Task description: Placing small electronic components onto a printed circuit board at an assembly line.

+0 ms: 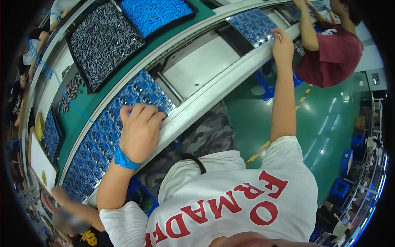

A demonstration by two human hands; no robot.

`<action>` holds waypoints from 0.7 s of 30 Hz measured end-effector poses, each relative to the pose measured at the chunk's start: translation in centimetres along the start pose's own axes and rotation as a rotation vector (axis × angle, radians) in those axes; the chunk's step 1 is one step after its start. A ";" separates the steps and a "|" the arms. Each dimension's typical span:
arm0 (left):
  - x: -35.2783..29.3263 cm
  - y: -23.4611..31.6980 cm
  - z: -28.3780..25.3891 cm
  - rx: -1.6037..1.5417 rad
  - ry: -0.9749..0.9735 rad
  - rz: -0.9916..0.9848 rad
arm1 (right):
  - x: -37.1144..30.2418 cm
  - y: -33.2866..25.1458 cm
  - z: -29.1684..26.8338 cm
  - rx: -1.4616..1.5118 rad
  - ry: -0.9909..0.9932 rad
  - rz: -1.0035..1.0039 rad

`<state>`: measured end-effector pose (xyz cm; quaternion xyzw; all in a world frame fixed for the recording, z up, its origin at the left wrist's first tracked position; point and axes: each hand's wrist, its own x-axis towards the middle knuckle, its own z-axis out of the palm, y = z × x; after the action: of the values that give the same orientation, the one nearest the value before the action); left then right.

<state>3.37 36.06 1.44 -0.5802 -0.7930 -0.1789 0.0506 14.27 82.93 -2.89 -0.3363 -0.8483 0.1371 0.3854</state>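
Note:
My left hand [140,129], with a blue strap [124,160] at the wrist, lies over the near edge of a blue circuit board panel [142,92]. Its fingers are curled down and close together, and the fingertips are hidden against the board. Farther right, my right hand [283,47] is at the near corner of another blue circuit board panel [249,25], thumb and forefinger closed at its edge. Both panels lie on the conveyor line, behind a pale metal rail [222,94]. More blue panels [88,158] run on to the left of my left hand.
Beyond the line stand a black tray of dark small parts [105,43] and a tray of blue parts [156,14]. A bare metal plate [197,68] separates the panels. One co-worker in dark red [331,53] works at right; another person's arm [74,206] reaches in at lower left.

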 end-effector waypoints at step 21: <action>0.4 -1.3 -2.9 -0.139 0.105 -0.048 | -8.9 -11.1 -2.8 0.050 -0.340 -0.434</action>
<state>1.70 35.07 3.91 -0.5531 -0.7885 -0.2647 0.0473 15.51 68.66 -0.58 -0.1093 -0.9493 0.1266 0.2661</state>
